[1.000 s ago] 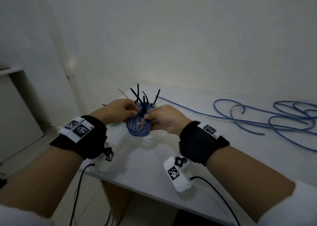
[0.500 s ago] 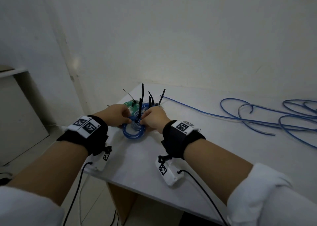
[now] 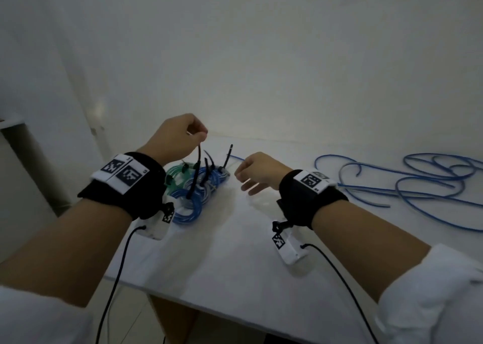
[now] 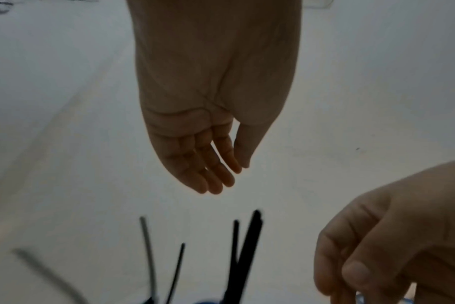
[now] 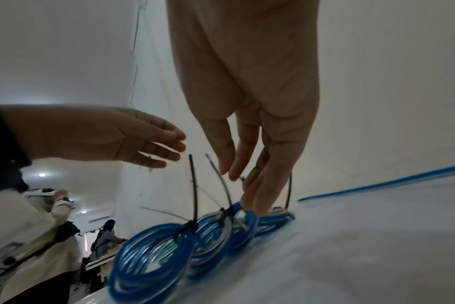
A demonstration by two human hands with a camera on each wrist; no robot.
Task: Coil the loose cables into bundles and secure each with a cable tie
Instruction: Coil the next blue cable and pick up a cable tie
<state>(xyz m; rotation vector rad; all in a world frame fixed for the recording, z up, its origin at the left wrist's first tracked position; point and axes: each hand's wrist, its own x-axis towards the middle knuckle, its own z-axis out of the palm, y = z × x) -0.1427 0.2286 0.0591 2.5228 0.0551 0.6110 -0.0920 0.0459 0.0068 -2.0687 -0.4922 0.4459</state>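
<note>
Several blue cable coils (image 3: 187, 213) (image 5: 148, 255) lie in a row on the white table (image 3: 235, 252), each bound by a black cable tie (image 3: 195, 171) (image 5: 194, 195) (image 4: 247, 257) whose tail stands up. A green coil (image 3: 175, 172) lies behind them. My left hand (image 3: 180, 137) (image 4: 203, 144) (image 5: 133, 142) hovers above the tie tails; both wrist views show its fingers straight and holding nothing. My right hand (image 3: 257, 172) (image 5: 247, 144) (image 4: 390, 236) hangs just right of the coils, fingers relaxed and pointing down, gripping nothing.
A long loose blue cable (image 3: 407, 184) (image 5: 377, 183) sprawls in loops over the right of the table. The table's front edge runs near my forearms, and a wall stands close behind it. Other people (image 5: 104, 236) are far off to the left.
Both hands were pinching the tie on the nearest blue coil. Now they have let go: the left hand rose above the tie tails, the right drew off to the right.
</note>
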